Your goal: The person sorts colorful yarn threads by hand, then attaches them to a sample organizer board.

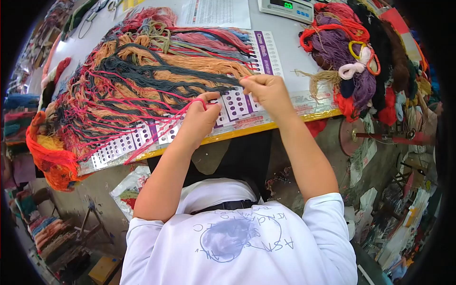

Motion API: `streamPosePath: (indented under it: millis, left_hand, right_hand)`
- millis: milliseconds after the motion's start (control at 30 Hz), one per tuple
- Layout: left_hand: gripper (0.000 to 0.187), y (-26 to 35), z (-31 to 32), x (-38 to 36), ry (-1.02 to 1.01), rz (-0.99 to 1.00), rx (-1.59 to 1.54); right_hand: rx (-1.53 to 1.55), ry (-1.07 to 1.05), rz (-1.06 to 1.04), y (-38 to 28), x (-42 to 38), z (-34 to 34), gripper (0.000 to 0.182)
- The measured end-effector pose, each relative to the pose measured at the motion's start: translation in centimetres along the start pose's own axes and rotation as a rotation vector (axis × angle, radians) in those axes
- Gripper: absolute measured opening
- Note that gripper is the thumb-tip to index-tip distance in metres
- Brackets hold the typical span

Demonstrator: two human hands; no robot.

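Note:
My left hand is closed, with pink thread looped over its fingers and trailing left across the table. To its upper right, my right hand pinches thumb and finger together at the ends of a dark grey thread bundle. Beneath the dark threads lie thick peach-orange skeins. A white thread card with purple printing and rows of punched holes is partly covered by the threads. More punched cards lie along the front edge, close to my hands.
A digital scale and a printed sheet are at the back. Tangled purple and red yarn is heaped on the right. Bright orange yarn hangs over the left corner. The table's yellow front edge runs before my body.

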State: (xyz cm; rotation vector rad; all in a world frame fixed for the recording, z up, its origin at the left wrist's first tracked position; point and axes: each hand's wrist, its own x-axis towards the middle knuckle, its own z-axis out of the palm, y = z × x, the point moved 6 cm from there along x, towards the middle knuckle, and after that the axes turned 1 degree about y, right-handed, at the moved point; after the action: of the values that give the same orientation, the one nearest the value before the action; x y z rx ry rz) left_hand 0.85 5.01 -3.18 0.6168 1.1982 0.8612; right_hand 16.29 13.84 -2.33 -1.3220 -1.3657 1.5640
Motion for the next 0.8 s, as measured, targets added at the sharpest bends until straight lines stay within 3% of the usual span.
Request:
streamPosePath:
  millis: [67,133,333,500,600,800]
  left_hand:
    - [0.036,-0.3,-0.4,-0.8,0.197,0.024,0.171]
    - [0.035,0.1,-0.2,0.8,0.197,-0.024,0.123]
    - [0.018,-0.1,0.4,2.9,0.113,-0.155,0.074]
    - [0.022,0.8,-0.2,4.6,0.210,-0.050,0.475]
    - [0.016,0.7,0.1,4.5,0.190,-0.054,0.315]
    - [0.015,0.4,0.1,4.2,0.194,-0.119,0.195]
  right_hand:
    - [-0.123,-0.031,-0.037,1.2,-0.7,1.4,0.017]
    - [-0.225,0.004,-0.022,2.2,0.7,1.6,0.017]
    - [-0.107,-0.003,0.034,3.1,0.8,1.3,0.018]
    - [-0.118,0.001,0.054,3.1,0.6,1.7,0.016]
    - [-0.245,0.087,-0.195,2.6,0.2,1.6,0.015]
    - [-0.159,0.048,-0.015,2.7,0.2,1.7,0.013]
